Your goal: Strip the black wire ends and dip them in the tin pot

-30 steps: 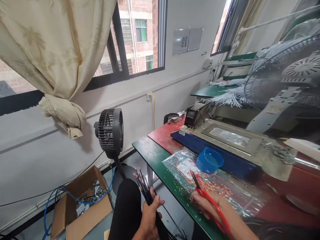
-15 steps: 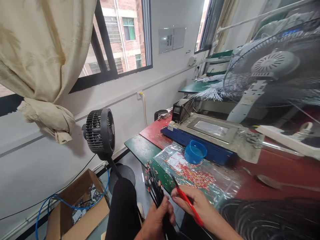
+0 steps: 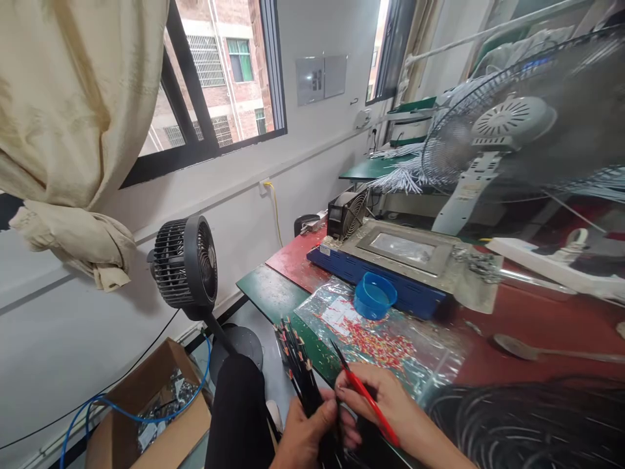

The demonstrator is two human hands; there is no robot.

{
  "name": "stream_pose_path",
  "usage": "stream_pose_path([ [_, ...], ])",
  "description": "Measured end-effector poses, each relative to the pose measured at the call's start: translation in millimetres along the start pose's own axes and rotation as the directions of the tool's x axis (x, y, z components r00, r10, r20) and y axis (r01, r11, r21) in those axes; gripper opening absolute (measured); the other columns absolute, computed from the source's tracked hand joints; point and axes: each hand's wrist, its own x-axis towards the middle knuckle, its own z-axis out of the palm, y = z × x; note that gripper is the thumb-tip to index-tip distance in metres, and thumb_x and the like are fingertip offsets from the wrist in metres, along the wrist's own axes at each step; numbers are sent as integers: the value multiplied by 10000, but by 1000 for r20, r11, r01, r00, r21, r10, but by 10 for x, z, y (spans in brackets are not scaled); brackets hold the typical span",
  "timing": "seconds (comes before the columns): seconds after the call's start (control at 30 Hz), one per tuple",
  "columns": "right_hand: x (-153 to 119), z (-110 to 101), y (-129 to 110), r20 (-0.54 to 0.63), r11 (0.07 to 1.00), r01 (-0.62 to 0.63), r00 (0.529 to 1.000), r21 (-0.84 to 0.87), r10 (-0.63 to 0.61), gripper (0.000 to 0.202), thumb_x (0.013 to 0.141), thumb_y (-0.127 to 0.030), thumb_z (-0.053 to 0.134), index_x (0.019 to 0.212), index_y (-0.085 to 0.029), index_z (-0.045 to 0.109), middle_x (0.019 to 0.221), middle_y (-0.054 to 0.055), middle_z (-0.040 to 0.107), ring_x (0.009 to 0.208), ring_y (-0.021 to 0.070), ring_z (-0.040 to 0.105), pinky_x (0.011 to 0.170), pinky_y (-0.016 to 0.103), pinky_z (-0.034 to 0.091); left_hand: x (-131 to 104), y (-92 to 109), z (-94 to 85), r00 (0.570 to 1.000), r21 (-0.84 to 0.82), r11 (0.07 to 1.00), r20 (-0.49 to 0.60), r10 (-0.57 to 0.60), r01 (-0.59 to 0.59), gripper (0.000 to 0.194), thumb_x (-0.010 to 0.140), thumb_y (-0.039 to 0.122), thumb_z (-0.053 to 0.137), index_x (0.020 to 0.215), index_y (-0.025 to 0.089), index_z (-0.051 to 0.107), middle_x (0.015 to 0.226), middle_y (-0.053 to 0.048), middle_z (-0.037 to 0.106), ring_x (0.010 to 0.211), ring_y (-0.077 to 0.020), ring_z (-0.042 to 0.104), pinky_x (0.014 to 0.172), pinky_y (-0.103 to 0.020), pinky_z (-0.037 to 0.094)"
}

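Observation:
My left hand (image 3: 312, 426) is closed round a bundle of black cables (image 3: 300, 365), whose stripped ends with small red and pale tips fan upward. In my right hand (image 3: 374, 391) is a pair of red-handled tweezers (image 3: 365, 395), dark points aimed up and left. The right fingertips are close to the left thumb and the cables; whether they also pinch a cable I cannot tell. Beyond the hands, a plastic bag (image 3: 434, 355) lies flat on the bench with many tiny red and yellow pieces (image 3: 378, 345) scattered on it. A blue round dish (image 3: 374, 296) stands on the bag.
Behind the dish is a blue solder pot-like machine (image 3: 381, 277) with a small black fan (image 3: 346, 215). A spoon (image 3: 517, 348) and coiled black cables (image 3: 517, 430) lie at right. A large fan (image 3: 512, 124), a floor fan (image 3: 185, 264) and an open carton (image 3: 146, 417) stand around.
The view has swung slightly right, so the surroundings sit further left. My left hand has shifted on the bundle, its fingers opening a little more. The tweezers stay in my right hand.

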Motion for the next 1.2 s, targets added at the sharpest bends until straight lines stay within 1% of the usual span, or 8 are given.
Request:
stream_pose_path([
  [0.17,1,-16,3,-63,997,37,997,-73,-42,276,783,-439,609,682,-182,589,620,28,673,589,191,649,589,284,479,-25,142,27,993,-69,997,-110,-45,38,322,647,299,731,878,113,605,695,-45,698,661,-175,676,682,-325,509],
  [0.33,-16,3,-73,-61,998,-2,998,-70,-2,296,776,-485,596,686,-203,592,540,-1,640,539,182,625,599,294,470,4,125,28,998,77,997,60,-16,11,327,660,349,711,835,90,613,580,-36,644,477,-107,575,518,-251,430],
  [0.53,-4,-13,-42,-57,988,75,995,-133,-83,326,793,-507,563,724,-198,644,634,16,644,622,179,597,601,270,430,2,185,59,996,80,994,58,-75,70,349,598,405,749,714,164,526,463,55,526,389,-26,369,430,-201,325],
  [0.67,13,-65,39,-126,988,48,990,-148,-67,378,793,-529,546,651,-181,590,565,-18,520,551,130,473,532,237,353,-7,217,52,990,122,988,94,-109,97,378,595,432,736,760,163,529,410,75,482,352,-21,297,394,-204,219],
  [0.77,15,-106,26,-137,991,-33,990,-133,15,428,806,-590,477,674,-188,542,542,-41,431,515,114,400,494,230,311,18,222,38,993,73,991,-30,-112,114,423,585,438,735,821,161,520,422,82,492,352,-12,279,402,-198,185],
  [0.9,-13,-80,-39,-32,943,13,999,-333,-25,391,817,-567,468,717,-202,567,699,12,573,668,167,508,609,253,376,56,267,39,976,-16,1000,-217,22,-26,513,547,458,752,877,142,517,472,80,521,379,-5,293,417,-189,216],
  [1.03,-49,5,4,-31,833,-93,995,-545,91,353,787,-555,518,698,-215,552,742,26,628,687,192,541,611,264,361,48,313,42,962,-10,993,-246,114,-120,479,542,468,755,814,140,535,486,73,526,373,-5,298,409,-195,239],
  [1.2,-47,33,96,-24,778,-104,993,-619,113,395,775,-589,519,653,-213,524,708,19,631,665,193,540,585,261,319,55,288,23,965,50,989,-216,148,-140,431,548,467,755,744,140,554,453,57,533,352,-9,306,392,-200,237],
])
